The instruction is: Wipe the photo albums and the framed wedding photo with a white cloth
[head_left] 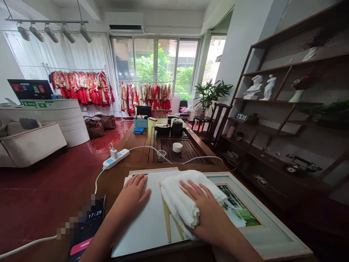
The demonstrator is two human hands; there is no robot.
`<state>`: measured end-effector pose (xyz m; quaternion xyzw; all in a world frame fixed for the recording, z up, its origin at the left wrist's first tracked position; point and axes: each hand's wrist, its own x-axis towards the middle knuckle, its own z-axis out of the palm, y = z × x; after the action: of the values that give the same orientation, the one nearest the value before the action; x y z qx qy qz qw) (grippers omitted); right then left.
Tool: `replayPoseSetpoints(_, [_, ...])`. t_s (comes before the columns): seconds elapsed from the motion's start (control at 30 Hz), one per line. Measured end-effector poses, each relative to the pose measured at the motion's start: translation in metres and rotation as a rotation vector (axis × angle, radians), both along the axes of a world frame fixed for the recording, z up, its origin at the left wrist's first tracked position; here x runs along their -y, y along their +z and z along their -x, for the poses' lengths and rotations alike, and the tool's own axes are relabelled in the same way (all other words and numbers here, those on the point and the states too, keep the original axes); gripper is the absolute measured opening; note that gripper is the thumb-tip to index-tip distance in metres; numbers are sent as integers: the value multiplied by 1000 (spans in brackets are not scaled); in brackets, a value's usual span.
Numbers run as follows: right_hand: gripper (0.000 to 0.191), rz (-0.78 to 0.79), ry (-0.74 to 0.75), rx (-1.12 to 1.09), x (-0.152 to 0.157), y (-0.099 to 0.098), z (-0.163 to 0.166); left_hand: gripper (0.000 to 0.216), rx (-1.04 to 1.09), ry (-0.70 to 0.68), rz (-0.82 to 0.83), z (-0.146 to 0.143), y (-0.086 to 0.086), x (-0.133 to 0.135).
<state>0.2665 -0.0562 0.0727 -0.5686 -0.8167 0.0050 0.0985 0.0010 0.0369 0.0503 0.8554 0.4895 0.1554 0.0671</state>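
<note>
My left hand (135, 193) lies flat on a white board (136, 233), its fingers stretched toward the far edge. Under my right hand (205, 209) is a thick white towel (181, 191), folded and bunched; the fingers are spread over its top and the thumb is hidden. The towel covers part of the board and reaches over a framed photo (241, 207) on the right. A gold, forked shape (167, 218) shows on the board beside the towel. The photo's wide pale frame (283, 233) extends to the lower right.
A phone (91, 222) lies left of my forearm. A white power strip (116, 159) and its cable cross the table. Farther off are a tea tray (188, 143) with a white cup (177, 147) and a glass (161, 155). Dark shelving (283, 100) stands at right.
</note>
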Motion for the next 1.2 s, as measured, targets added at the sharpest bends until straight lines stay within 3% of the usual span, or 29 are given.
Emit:
replayPoseSetpoints(0.23, [82,-10,38,42,18,-9,-6,56,35,20,-1,1,-12,1])
replayPoseSetpoints(0.53, [77,-33,1,50,-47,-1,3,57,39,21,5,2,-11,-1])
replayPoseSetpoints(0.67, [75,-34,4,46,-58,0,8,57,35,23,-5,2,-12,-1])
replayPoseSetpoints(1.03, [81,-6,15,66,15,-10,2,55,73,28,-24,2,-15,-1])
replayPoseSetpoints(1.2, [81,8,6,65,17,-9,1,56,48,25,-8,2,-14,-2])
